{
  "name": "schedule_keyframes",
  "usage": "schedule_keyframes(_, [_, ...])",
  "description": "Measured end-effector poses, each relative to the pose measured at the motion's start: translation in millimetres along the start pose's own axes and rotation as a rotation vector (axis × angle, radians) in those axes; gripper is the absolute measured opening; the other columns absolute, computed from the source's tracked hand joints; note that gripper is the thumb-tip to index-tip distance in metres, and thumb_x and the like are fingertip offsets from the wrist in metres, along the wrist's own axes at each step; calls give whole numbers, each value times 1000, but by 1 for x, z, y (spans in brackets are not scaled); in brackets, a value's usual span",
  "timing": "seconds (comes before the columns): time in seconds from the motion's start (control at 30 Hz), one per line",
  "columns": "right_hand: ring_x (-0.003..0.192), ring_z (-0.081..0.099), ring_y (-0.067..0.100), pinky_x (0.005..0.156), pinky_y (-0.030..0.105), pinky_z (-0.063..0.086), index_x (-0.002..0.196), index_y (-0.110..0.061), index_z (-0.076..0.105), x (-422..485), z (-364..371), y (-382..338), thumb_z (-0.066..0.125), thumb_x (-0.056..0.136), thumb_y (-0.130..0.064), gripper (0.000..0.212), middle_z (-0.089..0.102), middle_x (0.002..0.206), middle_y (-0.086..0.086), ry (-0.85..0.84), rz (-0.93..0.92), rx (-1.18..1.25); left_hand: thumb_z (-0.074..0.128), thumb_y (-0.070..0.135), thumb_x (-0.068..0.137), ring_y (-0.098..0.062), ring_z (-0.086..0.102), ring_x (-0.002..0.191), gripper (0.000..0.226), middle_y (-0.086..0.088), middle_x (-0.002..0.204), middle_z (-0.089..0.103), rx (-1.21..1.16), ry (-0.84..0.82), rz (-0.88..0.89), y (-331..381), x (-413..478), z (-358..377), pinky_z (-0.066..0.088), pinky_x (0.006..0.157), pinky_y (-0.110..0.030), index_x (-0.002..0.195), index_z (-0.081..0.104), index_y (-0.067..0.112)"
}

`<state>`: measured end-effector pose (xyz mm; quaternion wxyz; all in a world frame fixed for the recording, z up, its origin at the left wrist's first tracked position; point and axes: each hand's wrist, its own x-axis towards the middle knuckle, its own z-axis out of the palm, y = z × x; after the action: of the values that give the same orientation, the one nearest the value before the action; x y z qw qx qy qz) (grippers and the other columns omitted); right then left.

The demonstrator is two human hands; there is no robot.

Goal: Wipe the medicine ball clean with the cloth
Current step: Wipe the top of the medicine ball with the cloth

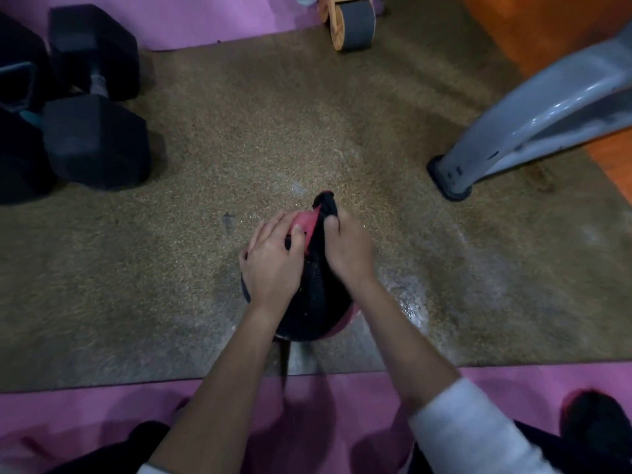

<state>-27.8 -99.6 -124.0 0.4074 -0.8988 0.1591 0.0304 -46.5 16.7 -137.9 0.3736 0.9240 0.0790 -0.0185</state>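
A black medicine ball (318, 302) with red panels sits on the brown speckled mat (239, 131), low in the middle of the view. My left hand (273, 265) rests on its upper left side, fingers spread over the top and the thumb against a red panel. My right hand (347, 254) grips a bunched dark cloth (326, 205) against the ball's top right; the cloth sticks out past my fingers on the far side. Both hands cover much of the ball's top.
Black hex dumbbells (92, 131) lie at the left. A grey machine leg (513, 131) comes down at the right. A wooden roller wheel (349, 25) stands at the back. Pink matting (307, 405) borders the near edge. Shiny wet-looking streaks (413, 302) mark the mat right of the ball.
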Motion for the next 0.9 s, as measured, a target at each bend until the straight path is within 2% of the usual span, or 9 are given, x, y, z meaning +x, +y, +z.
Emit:
schedule_keyframes(0.1, [96,60,35,76,37,39,94,-9,57,9,2,4,36,97,-22,24,65,101,17,1,39,-27,21,59,90,-11,34,145,63,16,150,48,9,26,-33,6,-3,1,25,118,-53,139,53,38])
schedule_keyframes(0.2, [134,45,19,112,37,32,135,-18,51,-69,13,7,27,99,-33,46,53,140,1,103,-173,2,23,57,90,-13,35,145,61,15,149,49,9,24,-46,6,3,2,26,118,-53,138,55,37])
schedule_keyframes(0.27, [141,36,16,118,37,23,142,-20,46,-79,11,12,24,98,-35,51,47,148,-2,98,-218,7,19,60,89,-13,36,145,65,14,149,50,11,2,-14,2,6,2,25,118,-53,138,54,38])
schedule_keyframes(0.33, [119,55,24,100,35,40,122,-14,59,-42,4,8,29,96,-31,43,62,126,7,45,-150,51,18,62,88,-13,36,144,66,15,148,50,1,1,8,-1,4,2,25,119,-52,138,55,39])
schedule_keyframes(0.4, [98,60,34,80,37,42,90,-10,57,10,-5,-1,35,97,-24,27,66,104,17,-57,30,22,19,61,87,-12,35,145,66,15,149,49,-3,9,0,0,-2,2,25,119,-53,138,54,38])
schedule_keyframes(0.5, [93,57,33,73,37,35,87,-9,52,25,-6,-3,38,98,-20,21,64,104,19,-95,115,-36,21,60,88,-12,33,146,64,17,150,47,15,26,-25,5,-7,1,25,118,-55,139,53,39])
schedule_keyframes(0.67, [137,41,19,115,35,27,138,-12,51,-80,6,6,29,97,-28,49,53,142,4,105,-260,15,20,57,90,-14,35,145,63,14,149,50,28,7,4,1,0,1,25,118,-54,138,55,37])
schedule_keyframes(0.77, [103,60,29,89,37,45,110,-8,63,-29,-3,5,30,94,-28,42,67,109,13,49,-117,71,19,56,95,-14,34,146,60,14,150,48,74,9,56,1,-9,2,24,118,-57,141,52,35])
schedule_keyframes(0.9, [94,60,33,69,32,33,99,-8,61,20,-11,-2,39,97,-19,24,65,97,15,-69,94,68,27,35,105,-14,27,149,46,12,154,44,198,-82,183,19,-13,0,16,120,-58,146,47,28])
